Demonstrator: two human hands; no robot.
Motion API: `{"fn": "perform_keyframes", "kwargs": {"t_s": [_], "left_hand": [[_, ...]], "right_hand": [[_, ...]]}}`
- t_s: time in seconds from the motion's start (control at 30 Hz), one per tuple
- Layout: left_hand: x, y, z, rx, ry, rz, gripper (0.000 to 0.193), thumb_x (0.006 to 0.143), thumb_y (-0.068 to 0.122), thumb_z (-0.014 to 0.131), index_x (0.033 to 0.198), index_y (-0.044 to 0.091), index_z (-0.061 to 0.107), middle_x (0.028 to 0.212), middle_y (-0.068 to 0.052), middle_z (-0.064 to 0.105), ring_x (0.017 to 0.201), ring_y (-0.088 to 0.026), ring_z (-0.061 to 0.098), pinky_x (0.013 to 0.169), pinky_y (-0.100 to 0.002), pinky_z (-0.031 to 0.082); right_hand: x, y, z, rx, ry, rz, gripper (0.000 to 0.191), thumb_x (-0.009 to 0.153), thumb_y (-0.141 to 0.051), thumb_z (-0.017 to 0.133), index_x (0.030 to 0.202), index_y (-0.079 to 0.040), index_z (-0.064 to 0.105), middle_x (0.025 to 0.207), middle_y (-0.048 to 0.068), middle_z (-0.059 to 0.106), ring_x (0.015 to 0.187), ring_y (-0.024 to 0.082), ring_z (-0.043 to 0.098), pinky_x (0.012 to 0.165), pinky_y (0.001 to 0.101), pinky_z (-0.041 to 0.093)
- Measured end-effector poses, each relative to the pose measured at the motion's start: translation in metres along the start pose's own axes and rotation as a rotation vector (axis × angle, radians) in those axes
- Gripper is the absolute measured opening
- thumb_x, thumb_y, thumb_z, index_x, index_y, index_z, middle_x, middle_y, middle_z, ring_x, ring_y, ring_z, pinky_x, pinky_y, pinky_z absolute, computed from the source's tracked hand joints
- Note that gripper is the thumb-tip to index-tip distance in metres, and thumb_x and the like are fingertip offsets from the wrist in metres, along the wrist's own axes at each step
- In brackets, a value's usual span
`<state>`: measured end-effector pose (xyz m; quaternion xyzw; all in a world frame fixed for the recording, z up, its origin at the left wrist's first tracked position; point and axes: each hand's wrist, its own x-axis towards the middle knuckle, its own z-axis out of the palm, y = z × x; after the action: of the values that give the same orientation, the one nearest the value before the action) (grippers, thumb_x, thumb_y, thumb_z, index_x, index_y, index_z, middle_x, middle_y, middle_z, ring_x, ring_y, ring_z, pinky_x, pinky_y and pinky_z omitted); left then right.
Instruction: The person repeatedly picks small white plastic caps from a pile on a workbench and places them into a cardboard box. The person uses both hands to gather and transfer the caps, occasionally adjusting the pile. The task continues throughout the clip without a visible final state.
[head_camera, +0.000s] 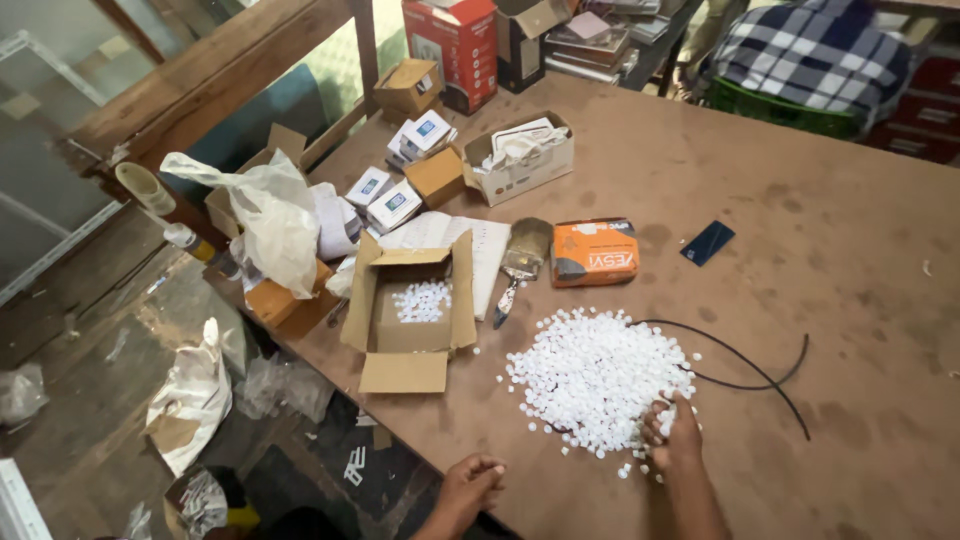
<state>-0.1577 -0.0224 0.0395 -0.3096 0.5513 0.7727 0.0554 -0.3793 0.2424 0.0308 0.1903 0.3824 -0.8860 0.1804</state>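
A heap of several small white plastic pieces (597, 375) lies on the brown table (800, 250). My right hand (674, 433) rests fingers-down on the near right edge of the heap, fingers curled over some pieces. My left hand (470, 485) sits at the table's near edge, loosely closed, apart from the heap; whether it holds anything cannot be told. An open cardboard box (410, 305) to the left of the heap holds a small amount of the same white pieces (423, 300).
An orange packet (594, 252), a paint brush (520, 262), a dark card (707, 242) and a black cable (760, 375) lie around the heap. Small boxes, white plastic bags (270, 215) and a red carton (452, 45) crowd the far left. Floor drops off at left.
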Motion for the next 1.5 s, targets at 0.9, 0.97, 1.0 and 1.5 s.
{"fn": "perform_keyframes", "kwargs": {"t_s": [0.9,0.97,1.0,1.5], "left_hand": [[0.071,0.009,0.057,-0.254,-0.452,-0.44,0.035,0.101,0.039,0.055,0.12,0.011,0.065,0.114,-0.004,0.069,0.106,-0.019,0.066,0.093,-0.036,0.053],[0.079,0.012,0.046,-0.286,-0.456,-0.467,0.035,0.102,0.038,0.053,0.12,0.01,0.065,0.114,-0.005,0.07,0.107,-0.02,0.066,0.094,-0.036,0.053],[0.084,0.013,0.039,-0.292,-0.453,-0.467,0.035,0.103,0.037,0.052,0.12,0.009,0.065,0.114,-0.005,0.069,0.107,-0.02,0.066,0.095,-0.036,0.054],[0.105,0.058,0.032,-0.432,-0.657,-0.556,0.041,0.107,0.038,0.045,0.123,0.005,0.061,0.112,-0.01,0.068,0.104,-0.022,0.066,0.096,-0.039,0.053]], "right_hand": [[-0.099,0.056,0.018,0.211,0.064,0.061,0.027,0.104,-0.041,0.055,0.103,-0.014,0.059,0.071,0.0,0.053,0.05,0.009,0.044,0.038,0.021,0.029],[-0.101,0.064,0.031,0.194,0.075,0.054,0.03,0.102,-0.041,0.054,0.103,-0.012,0.061,0.071,0.002,0.054,0.05,0.011,0.045,0.037,0.0224,0.03],[-0.104,0.069,0.036,0.188,0.089,0.044,0.031,0.1,-0.04,0.053,0.104,-0.011,0.062,0.071,0.003,0.054,0.049,0.012,0.045,0.037,0.0234,0.031],[-0.136,0.111,0.134,0.055,0.158,-0.07,0.027,0.105,-0.03,0.052,0.11,-0.004,0.059,0.077,0.004,0.056,0.055,0.012,0.049,0.043,0.0238,0.036]]}}
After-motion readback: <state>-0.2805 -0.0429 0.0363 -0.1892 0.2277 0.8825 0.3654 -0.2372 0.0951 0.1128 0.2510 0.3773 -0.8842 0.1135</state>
